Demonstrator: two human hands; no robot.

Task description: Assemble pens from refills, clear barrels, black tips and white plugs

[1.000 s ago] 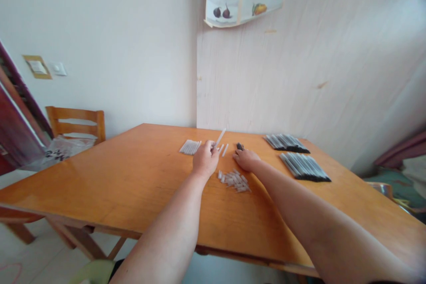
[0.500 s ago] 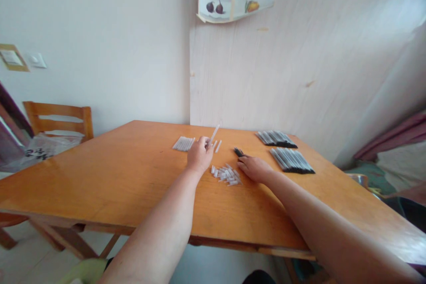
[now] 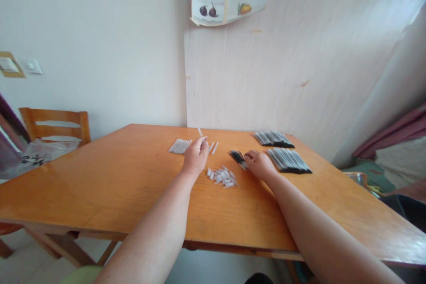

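**Left hand (image 3: 196,155) gripping a clear tube (image 3: 199,132), right hand (image 3: 260,164) curling beside dark sticks (image 3: 237,157)**

In the head view, the left hand is pinching the tube, which is leaning toward the table's (image 3: 143,177) far edge. Two loose tubes (image 3: 214,148) are lying just to its right, a row of tubes (image 3: 180,146) just to its left. The right hand's fingers are bending at the sticks; whether they are gripping one, I cannot tell. Small white pieces (image 3: 222,176) are lying between the hands, toward the near edge, while two rows of pens (image 3: 289,161) are sitting near the far right corner.

A brushing knuckle could set the loose tubes rolling; a dragging right hand could scatter the sticks; its wrist, swinging rightward, could disorder the nearer pens.
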